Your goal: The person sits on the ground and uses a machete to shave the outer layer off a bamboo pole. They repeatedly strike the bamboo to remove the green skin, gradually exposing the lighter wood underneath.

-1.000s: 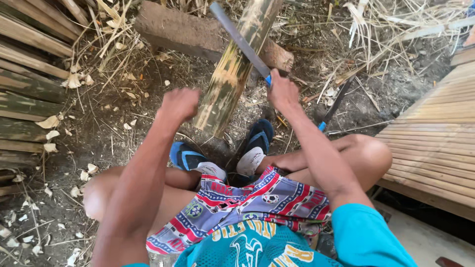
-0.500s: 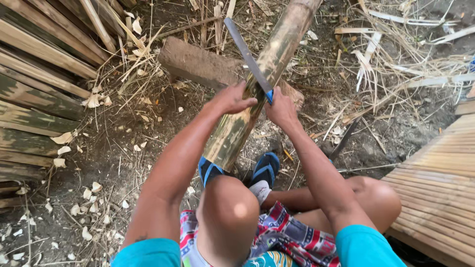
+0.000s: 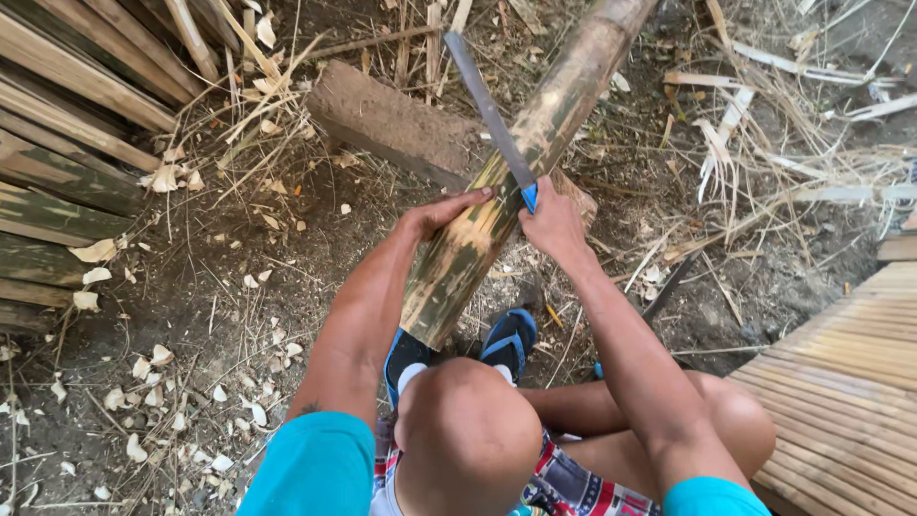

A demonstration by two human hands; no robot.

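Observation:
A thick bamboo pole (image 3: 535, 153) runs from near my feet up to the top right, resting on a brown wooden block (image 3: 392, 119). My left hand (image 3: 441, 212) rests flat against the pole's left side, fingers stretched over it. My right hand (image 3: 552, 227) grips the blue handle of a long knife (image 3: 487, 110), whose grey blade lies across the pole pointing up and left. Both arms wear teal sleeves. My knees and blue sandals (image 3: 511, 339) sit just below the pole's near end.
Split bamboo slats (image 3: 67, 182) are stacked at the left. A woven bamboo platform (image 3: 850, 401) fills the lower right. Pale wood chips (image 3: 153, 382) and dry stalks (image 3: 764, 124) litter the dirt ground.
My left hand moved from beside the pole onto it. The right hand with the knife came down to the pole beside it. The view tilted so my knee now fills the bottom.

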